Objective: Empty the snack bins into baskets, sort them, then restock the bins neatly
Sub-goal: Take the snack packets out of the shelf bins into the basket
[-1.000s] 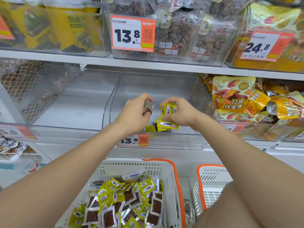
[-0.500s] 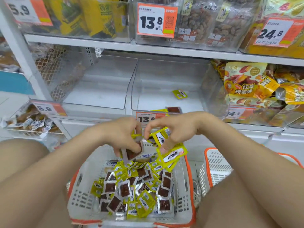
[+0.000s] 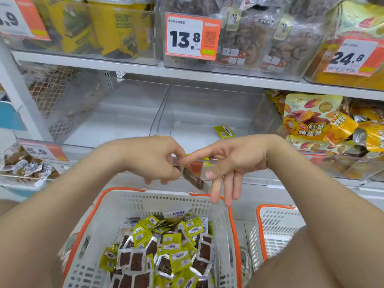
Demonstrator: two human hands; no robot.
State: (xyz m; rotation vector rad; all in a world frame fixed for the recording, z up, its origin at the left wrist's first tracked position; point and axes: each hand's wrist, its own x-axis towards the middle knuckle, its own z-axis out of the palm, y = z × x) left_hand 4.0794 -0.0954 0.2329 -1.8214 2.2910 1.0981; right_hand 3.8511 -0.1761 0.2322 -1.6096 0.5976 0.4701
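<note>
Both hands hung above the near basket (image 3: 116, 206), a white one with an orange rim, which sat below the shelf (image 3: 187, 74). The left hand (image 3: 149, 159) had its fingers pinched narrow on a brown snack packet (image 3: 194, 179) in clear wrap, which tilted down toward the basket. The right hand (image 3: 234, 161) was spread wide and held nothing; its forefinger reached across and touched the left fingertips at the packet's top. In the basket lay a heap of small packets (image 3: 166, 250), some yellow-green, some brown. A second basket (image 3: 276, 227) stood just beside it on the right. Behind the hands, the middle clear bin (image 3: 207, 113) held one yellow-green packet (image 3: 224, 131) on its floor. The bin to its right held orange sweet-potato bags (image 3: 315, 121).
</note>
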